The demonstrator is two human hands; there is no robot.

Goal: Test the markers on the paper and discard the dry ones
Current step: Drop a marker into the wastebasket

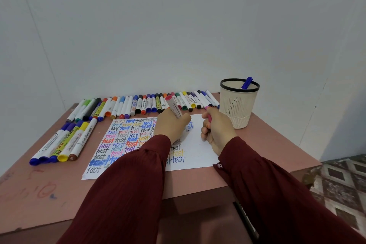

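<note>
My left hand [170, 125] grips a white marker with a pink end [173, 106], held tilted with its tip down on the paper [200, 146]. My right hand [216, 129] is curled round a small pink cap [209, 118] just right of the marker. The white paper lies in the middle of the table and is filled on its left with the word "test" in many colours. Its right part is mostly blank. My left forearm hides part of the writing.
A long row of several capped markers [138, 104] lies along the table's back edge. A smaller group of markers [63, 144] lies at the left. A beige bin with a black rim [238, 105] stands at the back right, holding a blue marker [246, 83]. The table edge drops off at the right.
</note>
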